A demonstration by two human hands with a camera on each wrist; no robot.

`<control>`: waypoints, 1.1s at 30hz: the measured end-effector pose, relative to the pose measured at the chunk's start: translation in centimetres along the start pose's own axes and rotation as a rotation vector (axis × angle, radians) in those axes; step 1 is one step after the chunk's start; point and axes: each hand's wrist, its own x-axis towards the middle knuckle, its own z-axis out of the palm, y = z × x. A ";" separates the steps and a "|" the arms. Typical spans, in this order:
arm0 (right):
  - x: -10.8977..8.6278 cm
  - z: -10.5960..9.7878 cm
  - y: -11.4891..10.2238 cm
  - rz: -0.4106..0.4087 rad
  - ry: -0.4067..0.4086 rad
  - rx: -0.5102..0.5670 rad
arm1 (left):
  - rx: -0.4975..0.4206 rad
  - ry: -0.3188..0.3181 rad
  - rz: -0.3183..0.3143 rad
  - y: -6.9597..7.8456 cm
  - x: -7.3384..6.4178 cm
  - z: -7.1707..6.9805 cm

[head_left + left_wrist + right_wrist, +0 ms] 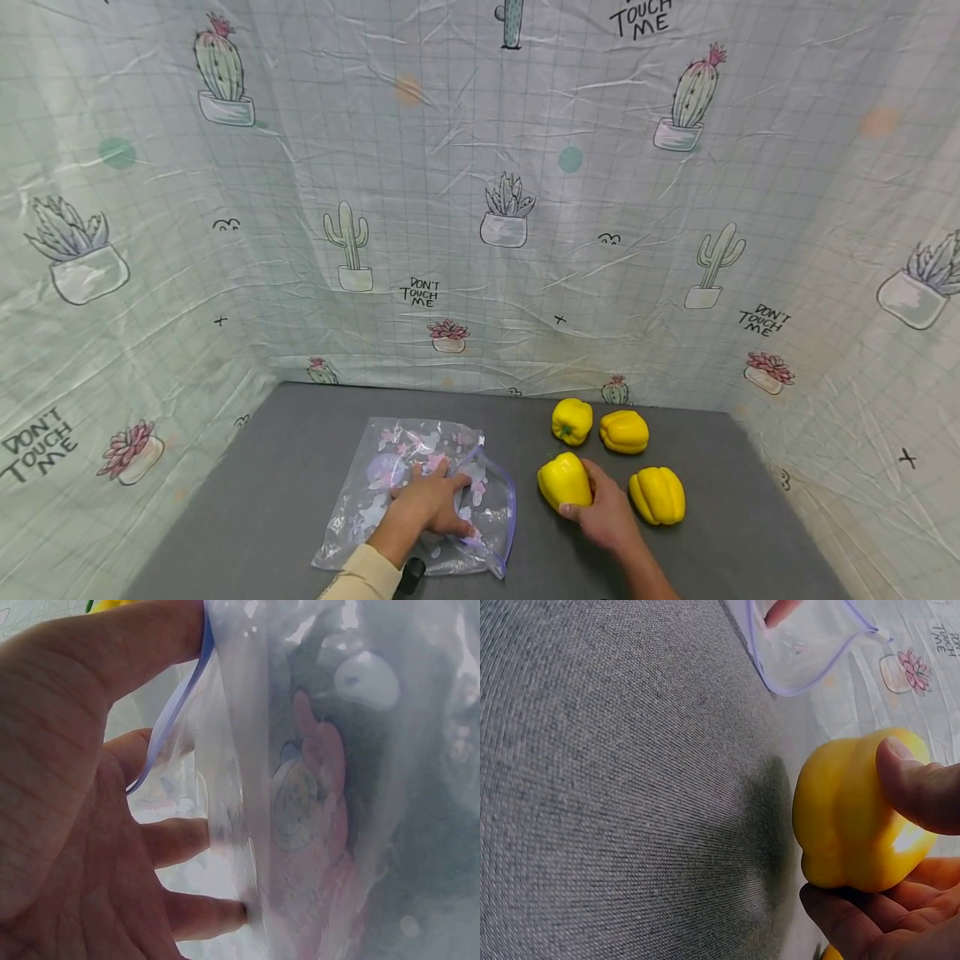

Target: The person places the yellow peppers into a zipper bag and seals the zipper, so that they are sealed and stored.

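My left hand (429, 502) lies over a clear printed plastic bag (352, 508) with a purple-edged mouth facing right. In the left wrist view its fingers (176, 841) are spread against the plastic, and the thumb reaches the purple rim (174, 701). Just right of the bag, my right hand (606, 515) grips a yellow bell pepper (562, 482) between thumb and fingers. The right wrist view shows this pepper (847, 810) raised off the grey surface, its shadow beside it; the bag's gaping mouth (814, 684) is beyond, with a fingertip showing within its outline.
Three more yellow bell peppers lie on the grey table (247, 500): one at the back (572, 422), one beside it (624, 432) and one right of my right hand (657, 496). A cactus-printed curtain (450, 250) encloses the table's back and sides.
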 end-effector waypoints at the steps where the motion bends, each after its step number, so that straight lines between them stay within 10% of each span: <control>1: 0.0 0.0 0.0 -0.005 0.001 0.000 | 0.001 0.001 0.000 0.0 0.0 0.0; 33: -0.8 1.1 -1.6 -0.060 -0.068 0.020 | -0.007 -0.004 -0.005 0.1 -0.2 -0.2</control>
